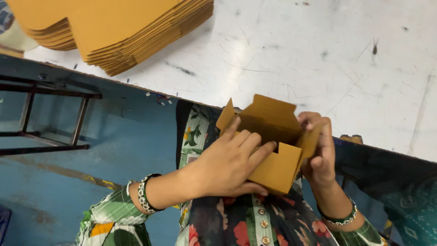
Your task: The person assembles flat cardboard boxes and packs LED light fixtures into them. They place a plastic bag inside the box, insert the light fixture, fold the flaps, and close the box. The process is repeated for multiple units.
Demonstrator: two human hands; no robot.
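Note:
A small tan cardboard box (pixel 272 150), partly folded with its flaps standing up, is held over my lap at the edge of the white table (pixel 318 59). My left hand (pixel 227 164) grips its left side, fingers pressed over the rim into the inside, thumb underneath. My right hand (pixel 318 155) clasps the right side, fingers curled over a flap. Both wrists carry beaded bangles.
A tall stack of flat tan cardboard blanks (pixel 118 27) lies on the table at the upper left. Below the table edge is a blue floor with a dark metal frame (pixel 50 114) at the left. My flowered clothing fills the bottom.

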